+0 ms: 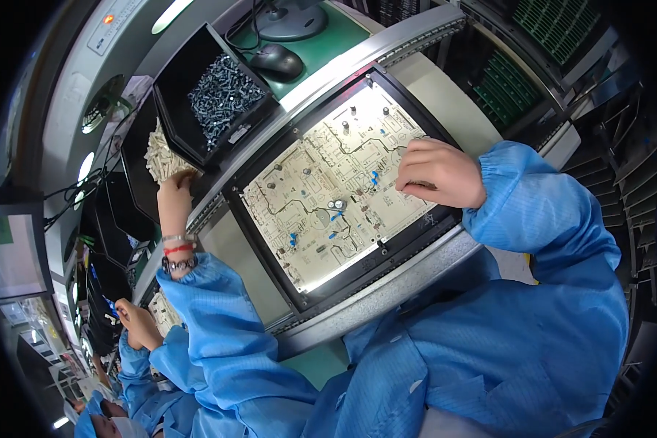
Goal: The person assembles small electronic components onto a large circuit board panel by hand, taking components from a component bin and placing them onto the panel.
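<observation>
A cream printed circuit board [321, 175] lies in a black frame [270, 266] in front of me. Small blue parts and dark and silver cylindrical capacitors stand on it. My right hand [442, 174] hovers at the board's right side, its fingers curled together. What they hold, if anything, is hidden. My left hand [175, 196] reaches to a heap of small white parts [160, 155] in a black bin. Its fingers are bent in among those parts, and their tips are hidden.
Another black bin [190, 62] holds many dark small components. Behind it, a computer mouse [277, 62] and a monitor stand base [292, 22] rest on a green mat. A metal rail [328, 310] runs along the near side. Another person's hand [139, 323] works at lower left.
</observation>
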The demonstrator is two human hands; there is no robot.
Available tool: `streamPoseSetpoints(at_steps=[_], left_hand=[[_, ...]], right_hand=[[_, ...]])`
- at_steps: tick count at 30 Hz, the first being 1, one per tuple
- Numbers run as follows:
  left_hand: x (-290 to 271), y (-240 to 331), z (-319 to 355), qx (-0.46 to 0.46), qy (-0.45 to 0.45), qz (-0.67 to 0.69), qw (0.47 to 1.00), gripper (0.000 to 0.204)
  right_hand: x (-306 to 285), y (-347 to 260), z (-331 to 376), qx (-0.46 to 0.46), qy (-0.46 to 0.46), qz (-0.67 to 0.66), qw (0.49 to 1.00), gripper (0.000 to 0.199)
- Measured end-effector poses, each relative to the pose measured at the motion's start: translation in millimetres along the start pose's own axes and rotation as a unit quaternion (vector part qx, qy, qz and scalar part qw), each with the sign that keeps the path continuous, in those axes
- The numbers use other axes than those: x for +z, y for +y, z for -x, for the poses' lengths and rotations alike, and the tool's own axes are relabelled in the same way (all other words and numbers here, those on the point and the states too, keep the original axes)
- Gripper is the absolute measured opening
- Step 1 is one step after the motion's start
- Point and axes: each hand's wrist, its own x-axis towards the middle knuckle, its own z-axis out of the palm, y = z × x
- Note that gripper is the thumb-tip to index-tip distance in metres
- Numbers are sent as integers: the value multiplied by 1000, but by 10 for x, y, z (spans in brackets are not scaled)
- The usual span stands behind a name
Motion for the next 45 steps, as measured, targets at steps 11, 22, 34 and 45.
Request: streamPoseSetpoints(at_steps=[11, 22, 34, 45], left_hand=[[266, 61, -110, -155, 152, -92, 972, 11], [267, 200, -13, -118, 399, 347, 840, 8], [179, 1390, 631, -60, 56, 734, 675, 15], [356, 1977, 551, -139, -33, 695, 704, 18]], right_hand=[[58, -276, -66, 1, -17, 40, 999, 12], [-483, 1177, 280, 352, 50, -46, 933, 34], [-365, 1188, 374, 259, 57, 40, 963, 42], [-306, 434, 83, 286, 26, -201, 937, 29]])
